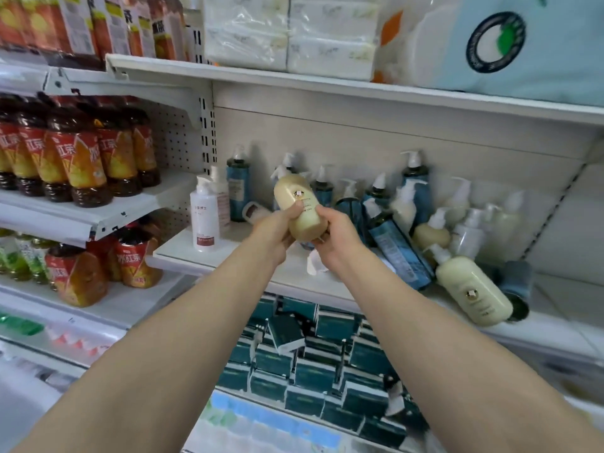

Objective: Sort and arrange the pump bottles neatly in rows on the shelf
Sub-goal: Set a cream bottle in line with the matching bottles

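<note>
left hand (276,228): curled round cream plastic pump bottle (299,209), lower left side
right hand (336,235): gripping same bottle's base
bottle: tilted, above white metal shelf (242,256)

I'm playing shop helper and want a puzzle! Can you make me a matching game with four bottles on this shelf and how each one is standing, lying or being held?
Things:
1. cream bottle with the small round sticker
2. white bottle with the red band
3. big cream bottle at the right
4. dark blue bottle in the pile

States:
A. standing upright at the left end of the shelf
B. lying on its side near the shelf's front edge
C. held in both hands, the left hand and the right hand
D. leaning tilted among other bottles

Pairs: 1-C, 2-A, 3-B, 4-D
</note>
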